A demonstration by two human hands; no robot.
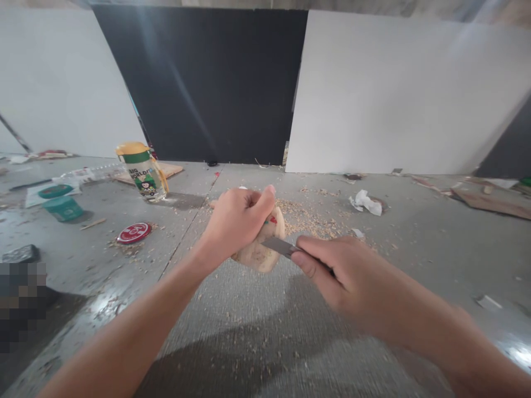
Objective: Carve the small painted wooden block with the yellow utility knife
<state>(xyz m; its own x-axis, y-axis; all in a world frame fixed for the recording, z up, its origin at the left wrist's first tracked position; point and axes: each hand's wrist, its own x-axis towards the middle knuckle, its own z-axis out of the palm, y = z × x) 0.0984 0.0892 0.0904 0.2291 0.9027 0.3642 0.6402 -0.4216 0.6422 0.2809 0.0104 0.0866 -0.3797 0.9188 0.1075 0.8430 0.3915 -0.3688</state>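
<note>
My left hand (240, 218) is closed around a pale, rounded piece of wood (261, 257) with small red and green marks; the palm and fingers hide much of it. In my right hand (332, 265) is a utility knife (282, 247) with its flat grey blade out. The blade points left and overlaps the wood's near face; whether its edge touches cannot be told. Beyond both hands, wood shavings (311, 218) lie scattered across the grey floor.
A bottle with a yellow lid (145, 174) stands at the left. Nearer are a teal container (62, 204) and a round red lid (134, 232). Crumpled white tissue (365, 203) lies at the right, with a brown board (489, 203) farther right. White and black panels (207, 83) line the back.
</note>
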